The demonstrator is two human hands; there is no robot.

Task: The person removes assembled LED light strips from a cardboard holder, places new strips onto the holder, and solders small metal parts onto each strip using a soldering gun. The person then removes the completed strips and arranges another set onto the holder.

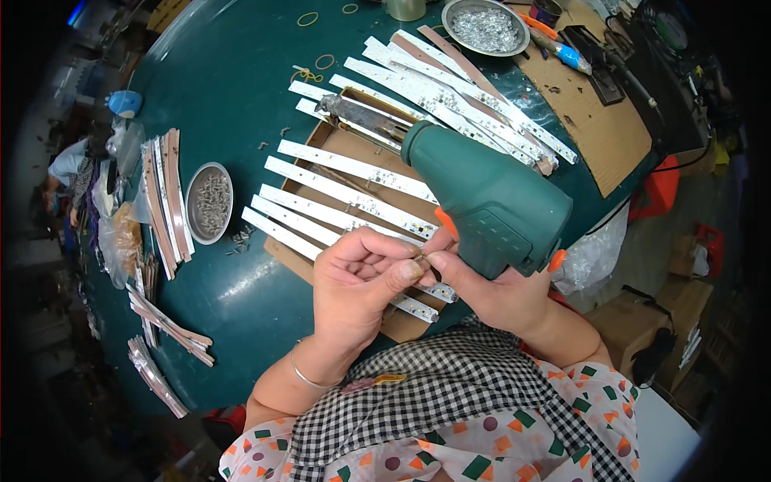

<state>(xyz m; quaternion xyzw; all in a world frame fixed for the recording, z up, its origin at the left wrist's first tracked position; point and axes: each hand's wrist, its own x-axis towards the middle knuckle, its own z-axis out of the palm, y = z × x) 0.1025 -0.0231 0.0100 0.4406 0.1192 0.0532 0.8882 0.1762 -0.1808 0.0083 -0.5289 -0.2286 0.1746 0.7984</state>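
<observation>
Head view shows our two hands meeting just below the picture's middle, over a dark green tabletop (225, 72). Our left hand (357, 277) is curled, its thumb and forefinger pinching a tiny metal piece (419, 258), probably a screw, though it is too small to tell for sure. Our right hand (494, 293) is clenched around the grip of a green power screwdriver (482, 193), whose long bit points toward ten o'clock, while its forefinger and thumb reach over to touch the same small piece. Under the hands a row of white LED strips (345, 197) lies side by side on a sheet of cardboard (353, 145), and more strips fan out toward one o'clock. At nine o'clock sits a round metal dish of screws (210, 202), with a stack of strips just beside it; a second dish with shiny bits (485, 26) stands at twelve o'clock. To do this well, we judge that we should keep the pinch light and close to the fingertips, keep the tool steady, and seat the piece squarely before letting go, as it could easily slip and drop among the strips.
</observation>
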